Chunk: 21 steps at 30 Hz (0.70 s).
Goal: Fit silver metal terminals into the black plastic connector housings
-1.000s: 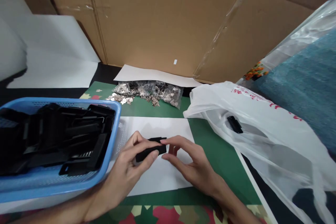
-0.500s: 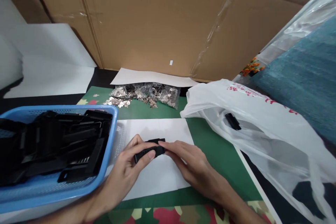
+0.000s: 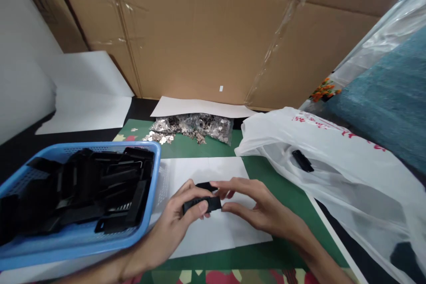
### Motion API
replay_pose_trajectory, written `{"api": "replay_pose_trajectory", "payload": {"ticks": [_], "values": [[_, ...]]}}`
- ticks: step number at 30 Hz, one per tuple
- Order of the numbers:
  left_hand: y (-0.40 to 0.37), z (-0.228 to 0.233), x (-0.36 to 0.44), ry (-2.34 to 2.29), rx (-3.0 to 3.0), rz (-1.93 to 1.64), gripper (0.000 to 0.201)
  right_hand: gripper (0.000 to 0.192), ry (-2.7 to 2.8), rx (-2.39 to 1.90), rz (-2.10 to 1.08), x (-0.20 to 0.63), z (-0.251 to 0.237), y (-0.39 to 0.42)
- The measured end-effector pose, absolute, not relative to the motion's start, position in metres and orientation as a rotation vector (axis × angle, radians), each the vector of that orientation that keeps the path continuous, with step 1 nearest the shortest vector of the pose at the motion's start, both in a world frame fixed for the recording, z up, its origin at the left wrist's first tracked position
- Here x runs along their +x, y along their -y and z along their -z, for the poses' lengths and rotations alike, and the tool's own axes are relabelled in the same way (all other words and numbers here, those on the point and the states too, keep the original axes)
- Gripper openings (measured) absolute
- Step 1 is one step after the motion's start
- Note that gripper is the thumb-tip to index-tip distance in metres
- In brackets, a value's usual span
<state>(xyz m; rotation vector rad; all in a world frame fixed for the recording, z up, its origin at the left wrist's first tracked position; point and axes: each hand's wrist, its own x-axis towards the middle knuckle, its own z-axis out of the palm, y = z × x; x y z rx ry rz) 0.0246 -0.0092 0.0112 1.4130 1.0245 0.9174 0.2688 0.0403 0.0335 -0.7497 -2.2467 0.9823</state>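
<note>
I see both bare hands meeting over a sheet of smooth white paper (image 3: 213, 230) on the tabletop. The left hand (image 3: 173, 226) has its fingers (image 3: 196, 207) curled closed around a small black plastic clip (image 3: 202, 204), a flat, matte, roughly rectangular piece, with the thumb pressed along its near edge. The right hand (image 3: 262, 211) touches the clip's right end with thumb and fingertips in a light pinch, the other fingers arched above it. The clip sits between the two hands, lifted just off the paper.

Just left of the fingers stands a blue plastic basket (image 3: 100, 242) with perforated mesh walls and a rounded rim, filled with a jumble of black plastic parts (image 3: 93, 186), flat and angular.

Beyond the fingers, on the green mat (image 3: 282, 195), lies a clear crinkled bag of small shiny metal pieces (image 3: 196, 125), some spilled beside it. Behind that lies another white sheet (image 3: 199, 107) against a wall of brown corrugated cardboard (image 3: 206, 40) with glossy tape seams.

To the right of the fingers spreads a thin, wrinkled white plastic bag (image 3: 333, 173) with red print; a small black part (image 3: 302, 160) shows on it, whether inside or on top I cannot tell. Farther right is a rough teal textured surface (image 3: 386, 106) under clear film.
</note>
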Motion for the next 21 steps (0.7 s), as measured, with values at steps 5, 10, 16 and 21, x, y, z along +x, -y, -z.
{"api": "replay_pose_trajectory", "payload": {"ticks": [5, 10, 16, 21], "values": [[0.01, -0.015, 0.026, -0.976, 1.237, -0.977, 0.031, 0.048, 2.108, -0.78, -1.321, 0.243, -0.044, -0.079], [0.012, -0.015, 0.026, -0.968, 1.23, -0.94, 0.034, 0.043, 2.224, -0.856, -1.29, 0.183, -0.043, -0.123], [0.013, -0.011, 0.024, -0.948, 1.325, -0.896, 0.036, 0.017, 2.172, -1.229, -0.863, 0.102, -0.013, -0.167], [0.013, -0.011, 0.024, -0.952, 1.337, -0.916, 0.034, 0.023, 2.089, -1.429, -0.804, 0.084, -0.002, -0.176]]}}
